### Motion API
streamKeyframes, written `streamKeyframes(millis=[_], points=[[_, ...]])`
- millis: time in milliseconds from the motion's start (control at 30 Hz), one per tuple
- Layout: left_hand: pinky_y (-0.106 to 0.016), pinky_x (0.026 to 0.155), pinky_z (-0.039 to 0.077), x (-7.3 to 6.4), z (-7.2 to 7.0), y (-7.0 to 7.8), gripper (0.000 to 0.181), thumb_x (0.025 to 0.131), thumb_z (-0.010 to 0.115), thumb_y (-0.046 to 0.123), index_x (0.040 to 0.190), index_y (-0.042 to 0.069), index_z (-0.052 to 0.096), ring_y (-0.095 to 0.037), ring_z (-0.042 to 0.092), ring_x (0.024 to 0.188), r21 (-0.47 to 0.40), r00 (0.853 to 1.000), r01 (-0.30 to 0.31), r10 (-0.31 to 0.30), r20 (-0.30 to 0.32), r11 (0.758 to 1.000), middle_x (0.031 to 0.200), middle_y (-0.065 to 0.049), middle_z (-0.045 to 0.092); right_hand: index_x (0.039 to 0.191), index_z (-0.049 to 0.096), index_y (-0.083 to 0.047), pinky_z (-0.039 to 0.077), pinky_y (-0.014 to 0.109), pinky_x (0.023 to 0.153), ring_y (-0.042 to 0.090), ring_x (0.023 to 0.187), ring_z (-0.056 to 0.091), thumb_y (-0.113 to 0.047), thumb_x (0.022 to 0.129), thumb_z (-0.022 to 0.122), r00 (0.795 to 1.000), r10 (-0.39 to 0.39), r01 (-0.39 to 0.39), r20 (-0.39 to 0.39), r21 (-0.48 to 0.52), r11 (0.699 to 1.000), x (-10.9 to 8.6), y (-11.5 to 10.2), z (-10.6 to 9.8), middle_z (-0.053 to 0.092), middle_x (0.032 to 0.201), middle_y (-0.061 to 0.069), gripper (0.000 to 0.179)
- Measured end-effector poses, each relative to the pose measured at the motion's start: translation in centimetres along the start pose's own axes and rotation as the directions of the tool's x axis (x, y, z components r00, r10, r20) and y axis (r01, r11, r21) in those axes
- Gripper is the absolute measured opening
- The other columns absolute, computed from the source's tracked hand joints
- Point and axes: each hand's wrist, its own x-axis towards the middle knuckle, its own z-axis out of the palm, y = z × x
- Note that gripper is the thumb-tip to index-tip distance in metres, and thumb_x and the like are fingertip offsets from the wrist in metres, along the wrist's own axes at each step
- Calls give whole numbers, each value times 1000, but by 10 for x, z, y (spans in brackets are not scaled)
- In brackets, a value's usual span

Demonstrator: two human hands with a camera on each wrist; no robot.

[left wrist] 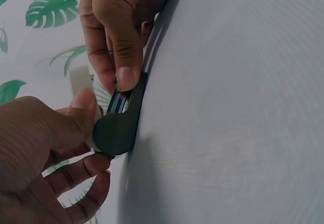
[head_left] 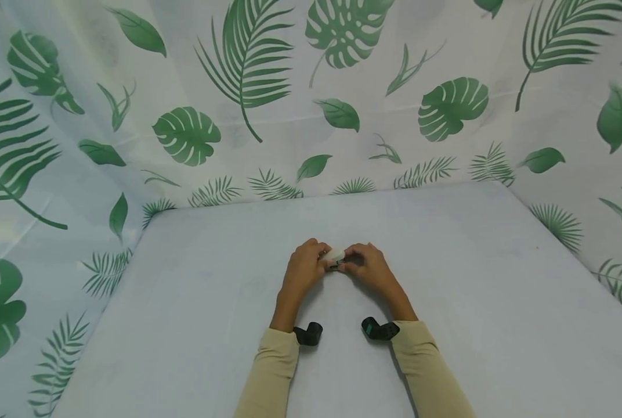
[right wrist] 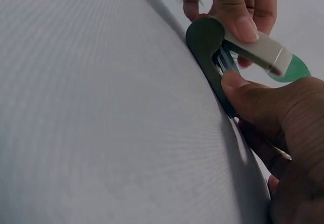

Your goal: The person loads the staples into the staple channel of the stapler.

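A small stapler (head_left: 335, 255) with a white top arm (right wrist: 266, 54) and a dark green base (left wrist: 115, 134) rests on the table between both hands. Its top arm is raised away from the base, and the metal staple channel (right wrist: 224, 62) shows in the gap. My left hand (head_left: 304, 268) pinches the white arm close to the rounded hinge end. At the other end, my right hand (head_left: 372, 268) grips the base and channel, with the thumb over the channel. Whether staples lie inside cannot be made out.
The table (head_left: 212, 302) has a pale cloth cover. Behind it and at its sides hangs a white curtain (head_left: 285, 145) with green leaf prints. A dark wrist camera sits on each forearm, beside the beige sleeves (head_left: 274, 366).
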Motion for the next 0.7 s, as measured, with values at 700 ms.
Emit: streamKeyframes(millis=[700], points=[[-32, 77, 48, -13, -1, -25, 24, 88, 59, 24, 108, 12, 64, -16, 63, 88, -439, 992, 129, -109, 71, 889, 103, -2, 66, 102, 63, -6, 12, 52, 105, 28, 108, 53, -39, 90, 52, 994, 83, -83, 70, 0, 997, 1, -5, -3, 64, 102, 8, 37]])
